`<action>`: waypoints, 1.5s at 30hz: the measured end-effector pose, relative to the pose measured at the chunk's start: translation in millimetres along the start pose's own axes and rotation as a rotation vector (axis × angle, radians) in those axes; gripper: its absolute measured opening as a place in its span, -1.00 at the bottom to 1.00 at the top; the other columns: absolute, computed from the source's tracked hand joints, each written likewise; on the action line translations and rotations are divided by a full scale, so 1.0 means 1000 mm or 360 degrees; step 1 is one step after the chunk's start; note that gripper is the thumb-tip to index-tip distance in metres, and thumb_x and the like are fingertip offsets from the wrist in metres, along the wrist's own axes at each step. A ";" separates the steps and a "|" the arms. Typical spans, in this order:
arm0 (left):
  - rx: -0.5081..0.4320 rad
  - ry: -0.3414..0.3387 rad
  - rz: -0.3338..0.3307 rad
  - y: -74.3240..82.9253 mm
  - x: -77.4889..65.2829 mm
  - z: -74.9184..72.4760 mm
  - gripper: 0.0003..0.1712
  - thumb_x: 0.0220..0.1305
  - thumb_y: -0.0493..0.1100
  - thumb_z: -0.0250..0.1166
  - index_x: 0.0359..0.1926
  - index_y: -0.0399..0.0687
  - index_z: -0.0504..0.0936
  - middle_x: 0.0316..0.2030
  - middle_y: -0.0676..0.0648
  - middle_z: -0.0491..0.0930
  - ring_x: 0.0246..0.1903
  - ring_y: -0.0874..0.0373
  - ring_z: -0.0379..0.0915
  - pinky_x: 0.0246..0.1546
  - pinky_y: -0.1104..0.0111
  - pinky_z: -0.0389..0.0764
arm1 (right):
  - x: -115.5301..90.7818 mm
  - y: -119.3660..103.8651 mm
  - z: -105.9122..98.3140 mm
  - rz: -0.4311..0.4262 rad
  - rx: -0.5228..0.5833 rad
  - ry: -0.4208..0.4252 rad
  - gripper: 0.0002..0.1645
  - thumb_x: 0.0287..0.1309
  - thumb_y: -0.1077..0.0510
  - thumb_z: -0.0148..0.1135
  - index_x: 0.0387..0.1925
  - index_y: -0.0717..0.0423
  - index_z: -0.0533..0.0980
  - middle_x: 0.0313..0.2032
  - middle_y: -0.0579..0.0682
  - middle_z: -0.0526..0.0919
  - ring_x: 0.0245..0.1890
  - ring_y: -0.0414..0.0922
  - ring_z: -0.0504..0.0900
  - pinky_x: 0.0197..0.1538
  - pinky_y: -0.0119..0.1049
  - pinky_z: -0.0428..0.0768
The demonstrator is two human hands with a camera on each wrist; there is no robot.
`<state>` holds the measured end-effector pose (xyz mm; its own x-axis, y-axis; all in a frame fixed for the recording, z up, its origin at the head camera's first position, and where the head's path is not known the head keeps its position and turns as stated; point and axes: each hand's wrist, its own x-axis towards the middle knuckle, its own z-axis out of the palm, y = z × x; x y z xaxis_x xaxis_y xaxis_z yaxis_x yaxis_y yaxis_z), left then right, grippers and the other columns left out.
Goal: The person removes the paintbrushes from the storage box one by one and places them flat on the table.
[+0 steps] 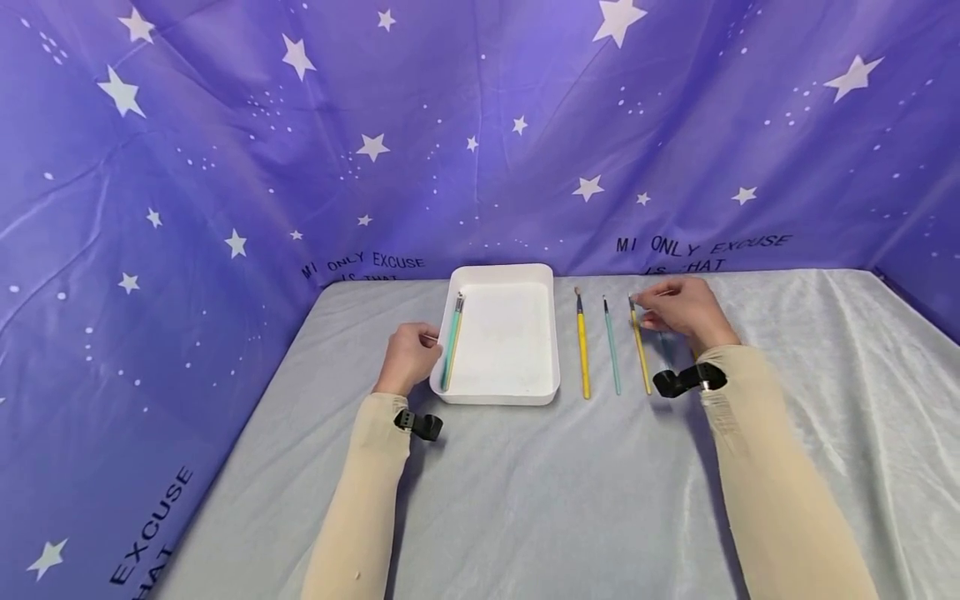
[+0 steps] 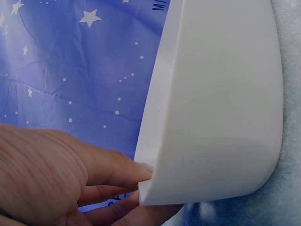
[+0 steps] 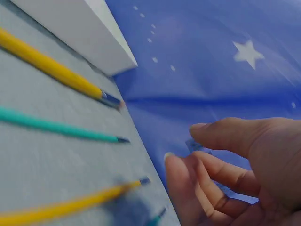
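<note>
My left hand (image 1: 408, 357) pinches the left wall of a white tray (image 1: 498, 398); in the left wrist view the thumb lies on the rim, other fingers partly behind it. Inside the tray, along its left side, lie a teal paintbrush (image 1: 452, 346) and a thin yellow one (image 1: 457, 337). My right hand (image 1: 686, 310) hovers by the tip of a slim yellow paintbrush (image 1: 641, 350). In the right wrist view its thumb and forefinger are apart with nothing between them. A teal paintbrush (image 3: 157, 218) beneath that hand is mostly hidden.
Between tray and right hand lie a thick yellow paintbrush (image 1: 583, 354) and a thin teal paintbrush (image 1: 612, 350), bristles toward the back. A grey cloth (image 1: 540, 500) covers the table. A purple star-printed curtain (image 1: 450, 100) hangs along the back and left.
</note>
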<state>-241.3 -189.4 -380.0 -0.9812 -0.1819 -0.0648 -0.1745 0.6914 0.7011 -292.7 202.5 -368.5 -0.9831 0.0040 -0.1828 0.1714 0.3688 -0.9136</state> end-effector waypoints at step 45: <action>-0.0034 0.0013 0.0012 -0.002 0.001 0.002 -0.70 0.32 -0.32 0.24 0.05 -0.26 0.70 -0.16 -0.19 0.68 -0.21 0.00 0.57 -0.24 0.28 0.59 | 0.006 -0.084 0.164 0.0031 0.0011 -0.0493 -0.76 0.18 0.36 0.33 -0.12 0.43 0.63 -0.15 0.25 0.72 -0.47 -0.22 0.70 -0.04 -0.23 0.75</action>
<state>-242.1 -189.8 -383.0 -0.9817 -0.1827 -0.0537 -0.1654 0.6778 0.7164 -302.1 19.4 -352.5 -0.9136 -0.2731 -0.3011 0.1911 0.3652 -0.9111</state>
